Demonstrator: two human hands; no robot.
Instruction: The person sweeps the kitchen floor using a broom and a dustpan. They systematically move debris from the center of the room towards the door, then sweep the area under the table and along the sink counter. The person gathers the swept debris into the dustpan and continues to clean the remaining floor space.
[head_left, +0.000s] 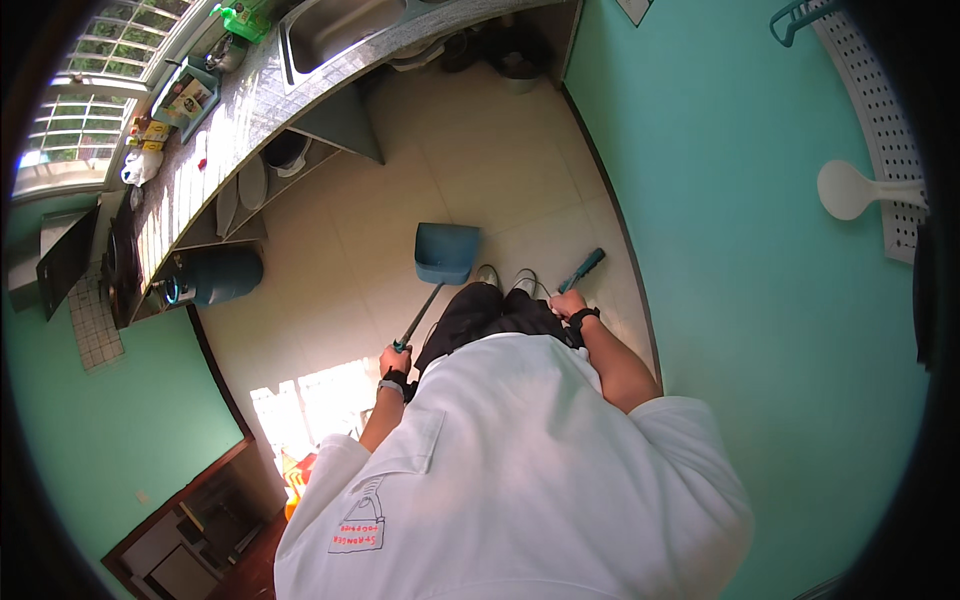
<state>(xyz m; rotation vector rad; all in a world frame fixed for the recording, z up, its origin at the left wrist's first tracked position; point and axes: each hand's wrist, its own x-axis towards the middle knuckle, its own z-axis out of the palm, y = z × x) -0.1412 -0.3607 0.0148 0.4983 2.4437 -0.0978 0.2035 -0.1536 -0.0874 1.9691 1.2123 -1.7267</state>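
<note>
My left hand (394, 361) is closed around the top of a long-handled dustpan's dark handle. The blue dustpan (447, 253) is out in front of my feet, at the lower end of that handle. On the other side, my right hand (568, 302) is closed on what looks like a broom, and its grip is partly hidden by the fingers. The broom's teal head (582, 270) shows just beyond that hand, to the right of my shoes (525, 280). Both wrists wear dark bands.
A granite counter (247, 112) with a steel sink (337, 34) curves along the left and top. Beneath it lie a blue gas cylinder (225, 274) and open shelves. A green wall (712, 225) with a perforated rack (874, 97) runs along my right. Sunlight falls on the tiled floor (390, 172).
</note>
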